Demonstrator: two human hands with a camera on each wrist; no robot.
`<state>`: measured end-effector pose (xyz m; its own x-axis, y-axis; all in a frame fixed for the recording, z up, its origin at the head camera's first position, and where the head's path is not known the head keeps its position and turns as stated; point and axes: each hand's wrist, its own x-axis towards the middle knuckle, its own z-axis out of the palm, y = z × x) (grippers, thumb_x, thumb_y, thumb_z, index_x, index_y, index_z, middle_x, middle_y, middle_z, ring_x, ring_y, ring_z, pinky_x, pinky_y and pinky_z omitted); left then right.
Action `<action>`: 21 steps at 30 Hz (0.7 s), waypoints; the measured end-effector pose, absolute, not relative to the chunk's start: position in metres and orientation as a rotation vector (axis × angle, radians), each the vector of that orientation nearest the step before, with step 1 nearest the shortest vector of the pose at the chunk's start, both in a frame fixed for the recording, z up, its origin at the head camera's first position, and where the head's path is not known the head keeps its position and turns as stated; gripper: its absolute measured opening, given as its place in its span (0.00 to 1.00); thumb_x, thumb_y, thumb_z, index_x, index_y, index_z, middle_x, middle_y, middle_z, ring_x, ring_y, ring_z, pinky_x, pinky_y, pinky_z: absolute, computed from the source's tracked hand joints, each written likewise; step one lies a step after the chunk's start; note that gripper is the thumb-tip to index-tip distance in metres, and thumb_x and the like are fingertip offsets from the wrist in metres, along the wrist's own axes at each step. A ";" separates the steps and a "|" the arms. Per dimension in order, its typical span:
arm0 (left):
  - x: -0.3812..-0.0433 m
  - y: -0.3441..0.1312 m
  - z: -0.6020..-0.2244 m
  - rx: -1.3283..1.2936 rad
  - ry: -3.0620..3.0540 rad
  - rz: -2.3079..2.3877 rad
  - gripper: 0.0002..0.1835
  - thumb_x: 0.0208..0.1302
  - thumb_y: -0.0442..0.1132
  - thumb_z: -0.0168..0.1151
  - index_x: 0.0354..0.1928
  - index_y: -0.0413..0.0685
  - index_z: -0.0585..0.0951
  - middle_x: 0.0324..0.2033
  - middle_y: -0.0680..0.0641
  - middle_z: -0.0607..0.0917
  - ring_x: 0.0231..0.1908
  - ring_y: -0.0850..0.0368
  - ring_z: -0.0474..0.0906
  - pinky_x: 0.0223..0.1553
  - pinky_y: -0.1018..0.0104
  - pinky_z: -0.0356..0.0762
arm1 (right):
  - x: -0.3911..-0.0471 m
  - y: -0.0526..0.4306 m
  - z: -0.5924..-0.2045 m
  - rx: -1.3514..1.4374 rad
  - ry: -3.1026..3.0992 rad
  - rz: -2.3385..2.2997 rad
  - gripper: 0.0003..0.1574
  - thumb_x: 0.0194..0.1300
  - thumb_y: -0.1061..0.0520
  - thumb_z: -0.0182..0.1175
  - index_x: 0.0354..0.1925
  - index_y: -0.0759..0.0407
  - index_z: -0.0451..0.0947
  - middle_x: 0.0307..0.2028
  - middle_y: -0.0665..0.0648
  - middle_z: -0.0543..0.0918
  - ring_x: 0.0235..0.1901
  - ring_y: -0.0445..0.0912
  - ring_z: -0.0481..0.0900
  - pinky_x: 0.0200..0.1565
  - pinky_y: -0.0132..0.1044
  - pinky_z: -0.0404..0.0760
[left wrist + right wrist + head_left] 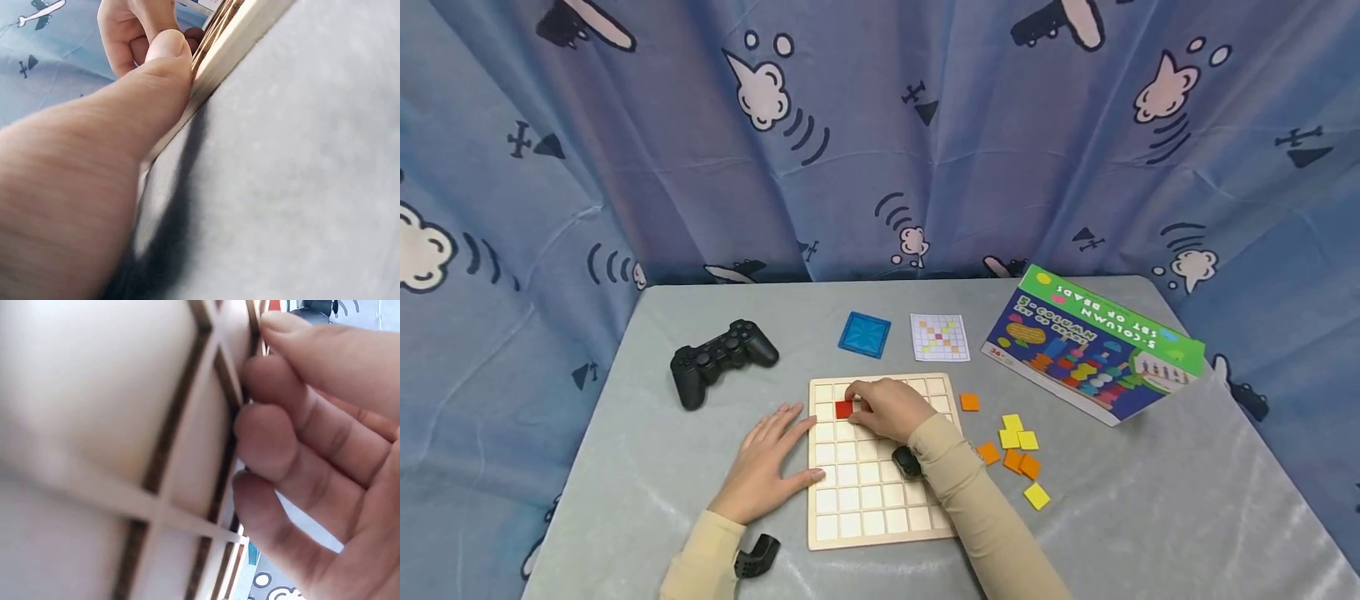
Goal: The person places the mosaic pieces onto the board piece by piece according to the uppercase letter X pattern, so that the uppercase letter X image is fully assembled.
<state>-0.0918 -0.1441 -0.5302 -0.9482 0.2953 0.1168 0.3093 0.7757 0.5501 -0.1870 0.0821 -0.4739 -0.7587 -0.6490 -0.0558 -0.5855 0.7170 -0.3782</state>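
A wooden grid board lies flat on the table, its squares bounded by raised strips. One red square tile is at its upper left part. My right hand reaches over the board and pinches this tile, forefinger at its far side and thumb at its near side. In the right wrist view, the other fingers curl close over the grid. My left hand lies along the board's left side with its fingers extended. Its thumb touches the board's edge.
Right of the board lie several yellow tiles and orange tiles. Behind it are a blue square tray and a printed pattern card. A toy box stands at the back right, a black game controller at the back left.
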 end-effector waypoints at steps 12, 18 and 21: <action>-0.122 -0.135 -0.507 -0.479 -2.976 -1.033 0.41 0.55 0.63 0.65 0.69 0.57 0.67 0.72 0.45 0.58 0.72 0.44 0.51 0.67 0.39 0.55 | -0.189 0.090 -0.476 -0.928 2.721 -0.575 0.17 0.60 0.50 0.67 0.47 0.54 0.80 0.20 0.45 0.72 0.18 0.38 0.67 0.24 0.29 0.68; -0.130 -0.131 -0.516 -0.480 -3.020 -1.034 0.46 0.55 0.66 0.62 0.73 0.57 0.60 0.75 0.48 0.50 0.75 0.47 0.40 0.72 0.42 0.44 | -0.189 0.085 -0.478 -0.941 2.701 -0.611 0.18 0.60 0.50 0.67 0.47 0.54 0.79 0.20 0.45 0.72 0.19 0.38 0.67 0.25 0.28 0.67; -0.129 -0.131 -0.520 -0.464 -3.036 -1.019 0.48 0.55 0.65 0.63 0.74 0.54 0.58 0.75 0.47 0.49 0.75 0.46 0.39 0.72 0.45 0.39 | -0.191 0.084 -0.477 -0.928 2.692 -0.634 0.18 0.59 0.50 0.68 0.46 0.54 0.79 0.20 0.45 0.72 0.19 0.37 0.67 0.24 0.28 0.67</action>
<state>-0.1293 -0.1311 -0.5201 -0.9544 0.2984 0.0014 0.2388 0.7609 0.6033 -0.1907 0.0842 -0.4769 -0.7748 -0.6284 -0.0689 -0.5316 0.7066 -0.4670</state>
